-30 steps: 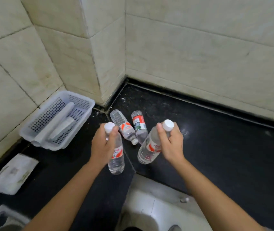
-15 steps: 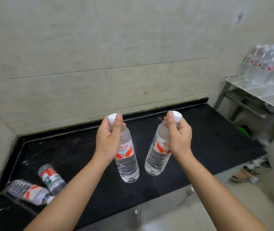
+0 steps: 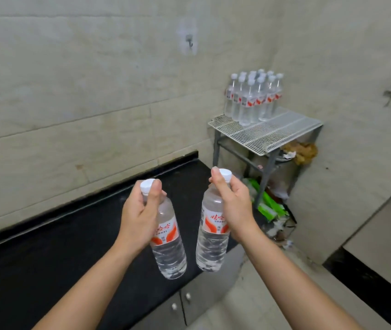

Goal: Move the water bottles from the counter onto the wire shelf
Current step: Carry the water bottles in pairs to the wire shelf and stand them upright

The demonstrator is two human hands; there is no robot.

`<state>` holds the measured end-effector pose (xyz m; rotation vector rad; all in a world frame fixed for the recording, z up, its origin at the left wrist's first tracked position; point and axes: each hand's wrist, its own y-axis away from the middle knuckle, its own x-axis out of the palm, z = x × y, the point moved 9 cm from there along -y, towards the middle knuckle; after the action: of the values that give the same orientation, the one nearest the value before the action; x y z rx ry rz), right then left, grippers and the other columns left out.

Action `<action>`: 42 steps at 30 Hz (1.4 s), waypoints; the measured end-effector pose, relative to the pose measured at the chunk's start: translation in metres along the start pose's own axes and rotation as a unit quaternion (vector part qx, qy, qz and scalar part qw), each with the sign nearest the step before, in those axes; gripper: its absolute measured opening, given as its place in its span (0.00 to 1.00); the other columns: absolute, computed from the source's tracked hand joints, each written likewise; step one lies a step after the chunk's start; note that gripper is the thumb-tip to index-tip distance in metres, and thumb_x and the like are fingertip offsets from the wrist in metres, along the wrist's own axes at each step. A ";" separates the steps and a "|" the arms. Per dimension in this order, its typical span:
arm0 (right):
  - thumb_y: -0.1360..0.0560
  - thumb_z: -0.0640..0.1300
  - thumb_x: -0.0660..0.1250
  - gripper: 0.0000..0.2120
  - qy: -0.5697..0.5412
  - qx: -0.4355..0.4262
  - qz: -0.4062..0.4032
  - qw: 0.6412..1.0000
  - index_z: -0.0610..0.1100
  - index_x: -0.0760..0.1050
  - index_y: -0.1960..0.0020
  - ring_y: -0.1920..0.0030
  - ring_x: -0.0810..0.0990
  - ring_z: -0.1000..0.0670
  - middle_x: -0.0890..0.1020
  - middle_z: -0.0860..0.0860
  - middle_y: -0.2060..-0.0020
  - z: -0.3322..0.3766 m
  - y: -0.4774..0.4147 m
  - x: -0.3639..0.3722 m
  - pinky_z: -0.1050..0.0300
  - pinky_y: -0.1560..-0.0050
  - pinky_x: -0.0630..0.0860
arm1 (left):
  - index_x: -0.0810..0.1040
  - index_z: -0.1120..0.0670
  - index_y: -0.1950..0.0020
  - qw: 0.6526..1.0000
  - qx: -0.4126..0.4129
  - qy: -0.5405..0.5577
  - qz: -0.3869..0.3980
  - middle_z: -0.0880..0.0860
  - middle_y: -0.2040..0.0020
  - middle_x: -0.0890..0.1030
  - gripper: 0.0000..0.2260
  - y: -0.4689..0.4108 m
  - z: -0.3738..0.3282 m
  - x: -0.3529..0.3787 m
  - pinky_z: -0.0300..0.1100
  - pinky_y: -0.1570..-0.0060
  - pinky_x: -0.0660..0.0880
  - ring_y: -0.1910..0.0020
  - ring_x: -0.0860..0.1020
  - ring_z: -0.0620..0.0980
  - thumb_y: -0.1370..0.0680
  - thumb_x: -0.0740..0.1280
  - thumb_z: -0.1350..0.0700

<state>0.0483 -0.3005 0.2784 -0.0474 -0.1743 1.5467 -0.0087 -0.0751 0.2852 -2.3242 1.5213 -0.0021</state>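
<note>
Carrying step, looks like: left bottle [image 3: 170,253] is gripped at the neck by left hand [image 3: 137,222], right bottle [image 3: 210,248] by right hand [image 3: 235,208], by front edge of counter [image 3: 46,270]; next they'd need to be stood on bare front of shelf [image 3: 285,132].

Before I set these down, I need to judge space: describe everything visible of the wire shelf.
The wire shelf is a white grid panel, seemingly coated metal, lying flat on a grey metal frame in the wall corner beyond the black counter. Upright water bottles crowd its far left corner; the rest is bare.
</note>
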 end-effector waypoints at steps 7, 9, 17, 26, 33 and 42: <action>0.27 0.64 0.71 0.23 0.016 -0.056 -0.001 0.998 0.43 0.80 0.55 0.58 0.79 0.52 0.81 0.51 0.62 0.025 -0.084 -0.071 0.53 0.54 0.76 | 0.77 0.50 0.53 0.998 0.054 0.009 0.029 0.47 0.58 0.84 0.23 -0.065 -0.040 0.109 0.39 0.58 0.78 0.60 0.82 0.43 0.24 0.59 0.31; 0.28 0.67 0.70 0.25 0.030 -0.071 -0.009 0.997 0.43 0.79 0.55 0.58 0.79 0.51 0.81 0.51 0.62 0.025 -0.111 -0.086 0.51 0.53 0.77 | 0.77 0.45 0.54 0.997 0.068 0.015 0.040 0.46 0.57 0.85 0.22 -0.090 -0.043 0.135 0.40 0.56 0.78 0.59 0.82 0.43 0.25 0.59 0.28; 0.32 0.77 0.65 0.20 0.105 -0.109 -0.054 0.987 0.62 0.79 0.58 0.62 0.79 0.58 0.82 0.58 0.64 0.020 -0.241 -0.150 0.62 0.59 0.76 | 0.76 0.47 0.53 0.989 0.096 0.089 0.063 0.42 0.59 0.82 0.27 -0.201 -0.032 0.242 0.32 0.60 0.76 0.61 0.80 0.38 0.27 0.59 0.24; 0.30 0.78 0.61 0.21 0.164 -0.154 -0.176 0.958 0.63 0.78 0.55 0.54 0.81 0.52 0.82 0.46 0.54 0.020 -0.369 -0.237 0.54 0.51 0.77 | 0.76 0.46 0.50 0.985 0.104 0.125 0.059 0.42 0.57 0.82 0.26 -0.307 -0.035 0.350 0.32 0.58 0.75 0.58 0.79 0.38 0.26 0.58 0.25; 0.27 0.73 0.63 0.29 0.091 -0.156 -0.178 0.967 0.47 0.79 0.49 0.55 0.80 0.53 0.82 0.48 0.55 -0.001 -0.465 -0.271 0.53 0.53 0.78 | 0.75 0.49 0.50 0.990 0.102 0.101 -0.003 0.44 0.58 0.79 0.19 -0.358 -0.019 0.405 0.30 0.59 0.73 0.59 0.77 0.36 0.22 0.59 0.34; 0.23 0.62 0.62 0.12 0.126 -0.160 -0.013 0.979 0.55 0.76 0.55 0.55 0.80 0.55 0.82 0.50 0.55 -0.023 -0.600 -0.270 0.63 0.57 0.75 | 0.75 0.54 0.48 0.993 0.084 0.040 -0.076 0.46 0.56 0.79 0.21 -0.412 -0.003 0.490 0.34 0.57 0.74 0.57 0.77 0.38 0.21 0.59 0.36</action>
<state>0.6412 -0.5837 0.3175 -0.4915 -0.2202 1.4586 0.5619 -0.3643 0.3164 -2.3218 1.3209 -0.2564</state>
